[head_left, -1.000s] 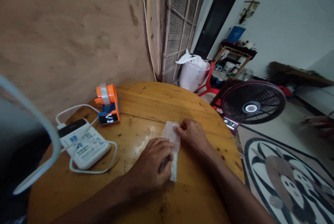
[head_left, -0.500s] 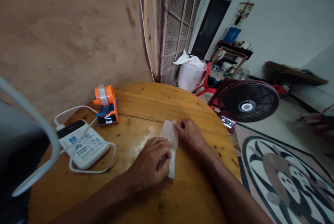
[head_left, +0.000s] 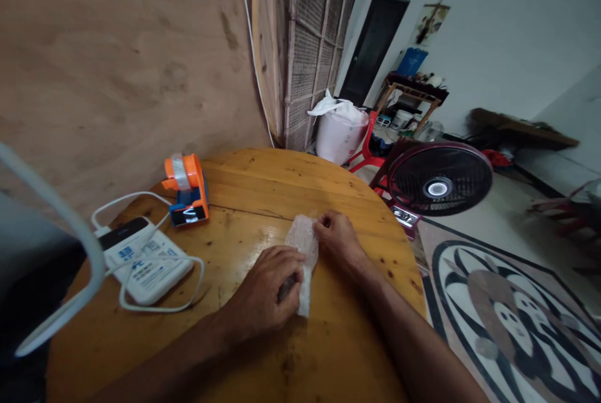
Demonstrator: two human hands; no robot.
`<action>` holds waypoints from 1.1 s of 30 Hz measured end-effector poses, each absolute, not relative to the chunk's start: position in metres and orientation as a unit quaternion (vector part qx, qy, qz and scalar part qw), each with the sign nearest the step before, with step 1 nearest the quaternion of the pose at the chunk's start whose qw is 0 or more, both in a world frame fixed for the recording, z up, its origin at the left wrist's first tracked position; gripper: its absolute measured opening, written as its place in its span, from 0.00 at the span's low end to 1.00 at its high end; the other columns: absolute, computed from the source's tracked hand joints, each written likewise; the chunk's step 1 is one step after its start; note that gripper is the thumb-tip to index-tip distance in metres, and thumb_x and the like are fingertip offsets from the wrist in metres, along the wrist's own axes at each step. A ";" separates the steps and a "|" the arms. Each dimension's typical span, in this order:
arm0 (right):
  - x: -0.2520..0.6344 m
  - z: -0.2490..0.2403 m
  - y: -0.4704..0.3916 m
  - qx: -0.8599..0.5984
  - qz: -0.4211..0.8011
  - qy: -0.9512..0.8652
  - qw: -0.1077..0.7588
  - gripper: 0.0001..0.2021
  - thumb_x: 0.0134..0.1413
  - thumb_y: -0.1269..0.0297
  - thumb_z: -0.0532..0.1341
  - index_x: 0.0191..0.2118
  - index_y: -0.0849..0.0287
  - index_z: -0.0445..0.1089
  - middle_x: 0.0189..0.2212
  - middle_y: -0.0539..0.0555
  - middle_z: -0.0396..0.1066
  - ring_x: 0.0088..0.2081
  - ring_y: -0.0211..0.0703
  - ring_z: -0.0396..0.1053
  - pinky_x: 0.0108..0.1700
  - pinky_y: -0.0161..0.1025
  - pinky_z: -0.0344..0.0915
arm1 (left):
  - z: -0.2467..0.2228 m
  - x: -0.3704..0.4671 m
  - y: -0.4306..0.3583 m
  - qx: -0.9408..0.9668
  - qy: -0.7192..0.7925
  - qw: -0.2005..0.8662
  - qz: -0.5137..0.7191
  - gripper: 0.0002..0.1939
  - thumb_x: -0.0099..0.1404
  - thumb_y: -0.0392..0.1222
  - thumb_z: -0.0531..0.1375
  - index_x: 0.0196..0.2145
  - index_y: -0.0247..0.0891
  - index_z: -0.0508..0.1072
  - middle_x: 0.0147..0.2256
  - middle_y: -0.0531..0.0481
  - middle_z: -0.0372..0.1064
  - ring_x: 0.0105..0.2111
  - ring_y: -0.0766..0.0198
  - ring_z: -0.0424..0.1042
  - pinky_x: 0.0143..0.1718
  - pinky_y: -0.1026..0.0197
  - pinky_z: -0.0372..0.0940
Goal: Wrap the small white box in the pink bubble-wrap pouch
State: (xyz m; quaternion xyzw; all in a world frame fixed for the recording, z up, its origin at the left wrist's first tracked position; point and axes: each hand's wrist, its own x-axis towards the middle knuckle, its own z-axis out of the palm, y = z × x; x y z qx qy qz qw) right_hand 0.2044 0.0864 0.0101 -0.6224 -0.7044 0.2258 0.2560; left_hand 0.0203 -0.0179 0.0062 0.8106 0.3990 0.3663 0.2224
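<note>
A strip of clear bubble wrap [head_left: 305, 234] lies lengthwise on the round wooden table [head_left: 263, 181]. My left hand [head_left: 272, 284] rests over its left side with curled fingers, gripping it; the thumb hangs near the lower end and the fingertips are partly hidden. At the upper right edge, my right hand [head_left: 335, 234] pinches the wrap between thumb and bent forefinger. Whatever may be wrapped inside cannot be made out. Farther left stands an orange and blue tape dispenser [head_left: 188, 190] with a roll of clear tape on it, apart from both hands.
A white power bank or router-like box [head_left: 154, 265] with a white cable [head_left: 201, 278] lies at left. Close to the camera, a thick pale cord [head_left: 70, 215] loops down. Beyond the table's right edge are a fan [head_left: 439, 184], a red chair [head_left: 366, 153] and a white sack [head_left: 338, 134].
The camera view has shifted slightly, moving the scene a little left. Both hands stay on the bubble wrap, with the right one barely changed at its edge.
</note>
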 end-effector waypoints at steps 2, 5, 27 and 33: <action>0.205 0.006 0.089 -0.610 0.273 -0.689 0.281 0.04 0.45 0.70 0.57 0.23 0.59 0.64 0.18 0.48 0.65 0.21 0.35 0.62 0.24 0.32 0.54 | 0.006 0.020 -0.018 0.810 0.401 0.223 0.365 0.07 0.58 0.30 0.54 0.32 0.39 0.68 0.43 0.45 0.71 0.50 0.57 0.66 0.52 0.53 0.61; 0.205 0.000 0.093 -0.580 0.331 -0.664 0.336 0.03 0.43 0.69 0.58 0.23 0.59 0.63 0.18 0.46 0.63 0.21 0.34 0.61 0.24 0.32 0.56 | 0.006 0.020 -0.018 0.812 0.399 0.222 0.364 0.07 0.57 0.30 0.54 0.32 0.39 0.67 0.45 0.45 0.71 0.50 0.57 0.66 0.51 0.53 0.61; 0.194 0.001 0.090 -0.468 0.506 -0.538 0.485 0.15 0.37 0.62 0.64 0.35 0.60 0.67 0.23 0.45 0.65 0.21 0.32 0.60 0.21 0.30 0.58 | 0.000 0.017 -0.022 0.822 0.407 0.176 0.358 0.11 0.61 0.34 0.54 0.41 0.37 0.70 0.44 0.45 0.72 0.47 0.56 0.67 0.50 0.52 0.63; 0.189 0.020 0.080 -0.453 0.481 -0.579 0.478 0.15 0.39 0.60 0.65 0.35 0.60 0.68 0.24 0.46 0.66 0.22 0.32 0.61 0.22 0.30 0.60 | 0.005 0.014 -0.024 0.821 0.418 0.160 0.354 0.09 0.62 0.35 0.55 0.39 0.38 0.73 0.41 0.46 0.71 0.43 0.55 0.66 0.46 0.50 0.61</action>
